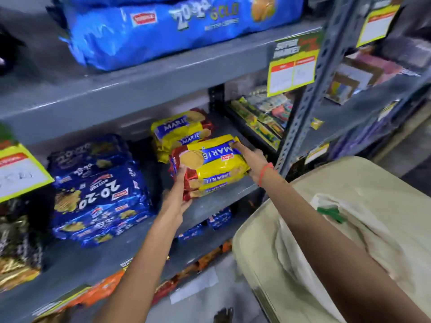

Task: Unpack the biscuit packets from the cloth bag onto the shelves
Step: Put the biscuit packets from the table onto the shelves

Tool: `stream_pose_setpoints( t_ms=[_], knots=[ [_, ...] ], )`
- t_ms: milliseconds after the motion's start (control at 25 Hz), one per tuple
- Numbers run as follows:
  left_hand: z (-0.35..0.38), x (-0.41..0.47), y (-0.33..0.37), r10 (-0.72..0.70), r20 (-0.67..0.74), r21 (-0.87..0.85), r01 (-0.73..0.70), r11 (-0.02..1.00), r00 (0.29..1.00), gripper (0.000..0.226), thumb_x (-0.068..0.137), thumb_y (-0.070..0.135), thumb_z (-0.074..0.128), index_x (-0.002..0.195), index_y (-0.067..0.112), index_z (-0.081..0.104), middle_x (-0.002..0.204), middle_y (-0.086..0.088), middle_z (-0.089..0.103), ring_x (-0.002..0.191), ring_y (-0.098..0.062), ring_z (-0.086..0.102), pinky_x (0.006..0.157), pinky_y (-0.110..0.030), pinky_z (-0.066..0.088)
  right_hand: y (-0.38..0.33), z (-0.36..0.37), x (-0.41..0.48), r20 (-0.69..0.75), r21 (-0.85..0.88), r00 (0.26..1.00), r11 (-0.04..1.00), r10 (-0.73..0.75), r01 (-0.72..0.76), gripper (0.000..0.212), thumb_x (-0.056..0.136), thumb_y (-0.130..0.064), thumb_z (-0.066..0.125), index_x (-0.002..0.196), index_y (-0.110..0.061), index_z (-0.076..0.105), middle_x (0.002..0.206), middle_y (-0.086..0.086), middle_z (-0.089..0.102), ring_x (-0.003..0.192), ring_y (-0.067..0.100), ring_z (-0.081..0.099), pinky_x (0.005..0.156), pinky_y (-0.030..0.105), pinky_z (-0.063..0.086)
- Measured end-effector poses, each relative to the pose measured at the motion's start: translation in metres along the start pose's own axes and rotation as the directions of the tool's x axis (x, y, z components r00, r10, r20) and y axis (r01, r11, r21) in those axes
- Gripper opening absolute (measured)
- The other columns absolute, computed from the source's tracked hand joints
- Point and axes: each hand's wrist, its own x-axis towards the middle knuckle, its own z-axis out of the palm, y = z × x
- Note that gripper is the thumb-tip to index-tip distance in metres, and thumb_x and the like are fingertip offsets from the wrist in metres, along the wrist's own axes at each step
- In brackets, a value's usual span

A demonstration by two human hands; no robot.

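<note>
1. Marie packets point(217, 164): we hold a stack of them, yellow with red ends, between both hands at the front of the middle shelf point(210, 210).
2. Our left hand point(178, 197) takes the stack's red end from below. Its fingers curl under the bottom packets and the thumb reaches up beside the printed biscuit.
3. Our right hand point(249, 157) clamps the opposite, yellow end, with the fingertips hooked over the top packet near the blue label. A red band point(265, 173) circles that wrist.
4. The stack lies level, with the print upside down to us. We cannot tell whether its underside touches the shelf or hangs just above it.
5. A second pile point(179, 134) of the same packets sits just behind the held stack, deeper on the shelf, and the two seem to touch.
6. Dark blue 20-20 packs point(100, 194) are stacked to the left on the same shelf, apart from our left hand.
7. The bag point(349, 178), beige and open, stands at the lower right under our right forearm. A white cloth point(373, 229) with a green patch lies in it.
8. A large blue pack point(163, 31) fills the shelf above, and a yellow tag point(293, 66) hangs from that shelf's edge near the upright.
</note>
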Motion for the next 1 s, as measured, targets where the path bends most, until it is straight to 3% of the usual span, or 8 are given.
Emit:
stream_pose_setpoints(
  t_ms=[280, 400, 480, 560, 680, 760, 840, 1000],
  knots=[
    [-0.006, 0.024, -0.001, 0.022, -0.208, 0.129, 0.005, 0.992, 0.978, 0.062, 0.074, 0.072, 0.055, 0.103, 0.017, 0.054, 0.093, -0.003, 0.063, 0.076, -0.015, 0.062, 0.053, -0.027, 0.046, 0.007, 0.015, 0.024, 0.01, -0.135, 1.0, 0.991, 0.023, -0.022, 0.067, 0.071, -0.046, 0.076, 0.116, 0.0, 0.06, 0.106, 0.017, 0.072, 0.085, 0.025, 0.072, 0.069, 0.033, 0.06],
    [0.0, 0.026, -0.001, 0.166, -0.245, 0.292, -0.09, 0.952, 0.955, 0.068, 0.088, 0.06, 0.048, 0.126, 0.004, 0.05, 0.123, -0.012, 0.061, 0.109, -0.029, 0.06, 0.084, -0.04, 0.054, 0.005, 0.011, 0.018, -0.039, -0.299, 0.996, 0.952, -0.086, 0.07, 0.062, 0.075, -0.054, 0.068, 0.102, 0.001, 0.067, 0.102, 0.016, 0.073, 0.091, 0.03, 0.069, 0.083, 0.039, 0.056],
    [0.006, 0.019, -0.004, 0.42, -0.206, 0.542, -0.254, 0.801, 0.884, 0.065, 0.098, 0.043, 0.039, 0.146, 0.001, 0.029, 0.153, -0.02, 0.033, 0.141, -0.033, 0.033, 0.117, -0.043, 0.028, 0.001, 0.008, 0.007, -0.097, -0.437, 0.974, 0.888, -0.205, 0.143, 0.051, 0.081, -0.055, 0.06, 0.083, -0.005, 0.064, 0.086, 0.01, 0.069, 0.082, 0.026, 0.063, 0.075, 0.033, 0.05],
    [0.016, 0.004, -0.007, 0.689, -0.103, 0.727, -0.418, 0.544, 0.717, 0.059, 0.1, 0.029, 0.037, 0.149, -0.001, 0.021, 0.159, -0.019, 0.018, 0.148, -0.03, 0.016, 0.121, -0.039, 0.012, -0.001, -0.001, -0.01, -0.111, -0.536, 0.934, 0.812, -0.339, 0.231, 0.046, 0.084, -0.049, 0.059, 0.061, -0.01, 0.055, 0.064, 0.008, 0.058, 0.071, 0.026, 0.056, 0.066, 0.032, 0.041],
    [0.046, -0.024, -0.019, 0.848, 0.114, 0.726, -0.626, 0.284, 0.517, 0.044, 0.097, 0.018, 0.043, 0.138, 0.0, 0.044, 0.143, -0.019, 0.048, 0.136, -0.033, 0.04, 0.112, -0.034, 0.027, -0.001, -0.032, -0.042, -0.06, -0.642, 0.924, 0.724, -0.377, 0.253, 0.046, 0.085, -0.043, 0.06, 0.05, -0.015, 0.046, 0.053, 0.005, 0.05, 0.067, 0.026, 0.053, 0.064, 0.031, 0.039],
    [0.078, -0.042, -0.035, 0.797, 0.29, 0.635, -0.73, 0.254, 0.53, 0.033, 0.096, 0.017, 0.046, 0.124, 0.005, 0.057, 0.122, -0.014, 0.064, 0.116, -0.032, 0.055, 0.097, -0.035, 0.039, 0.003, -0.064, -0.061, -0.062, -0.74, 0.941, 0.648, -0.333, 0.181, 0.05, 0.084, -0.043, 0.059, 0.046, -0.019, 0.037, 0.05, 0.002, 0.043, 0.062, 0.027, 0.05, 0.064, 0.029, 0.035],
    [0.12, -0.062, -0.057, 0.66, 0.474, 0.574, -0.773, 0.272, 0.584, 0.026, 0.094, 0.017, 0.048, 0.116, 0.011, 0.062, 0.108, -0.011, 0.071, 0.104, -0.033, 0.062, 0.085, -0.04, 0.048, 0.011, -0.111, -0.077, -0.118, -0.803, 0.952, 0.591, -0.283, 0.076, 0.043, 0.085, -0.043, 0.057, 0.052, -0.014, 0.052, 0.065, 0.014, 0.059, 0.076, 0.033, 0.06, 0.066, 0.031, 0.041],
    [0.196, -0.085, -0.108, 0.349, 0.696, 0.627, -0.768, 0.131, 0.628, 0.026, 0.093, 0.021, 0.046, 0.114, 0.022, 0.06, 0.107, -0.007, 0.073, 0.1, -0.031, 0.064, 0.079, -0.042, 0.053, 0.04, -0.21, -0.101, -0.304, -0.829, 0.941, 0.527, -0.146, -0.186, 0.044, 0.087, -0.039, 0.055, 0.107, -0.001, 0.066, 0.115, 0.022, 0.066, 0.108, 0.036, 0.061, 0.088, 0.035, 0.047]
  ],
)
